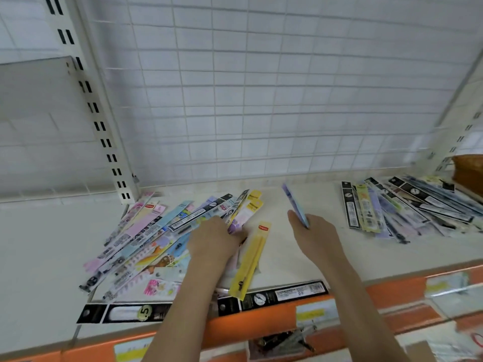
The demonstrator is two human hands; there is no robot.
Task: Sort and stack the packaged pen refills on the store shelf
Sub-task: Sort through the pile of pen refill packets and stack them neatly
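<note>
hands (261, 239), long flat colourful refill packs (146, 239)

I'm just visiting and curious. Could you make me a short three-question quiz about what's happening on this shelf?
1. True or false: the right hand holds a blue refill pack.
2. Which pack lies alone between the two hands? A) yellow refill pack B) green pack C) red pack
3. Fill in: the left hand rests on the ____ pile of refill packs, not the right pile of refill packs.

Key: 1 true; 2 A; 3 left.
</note>
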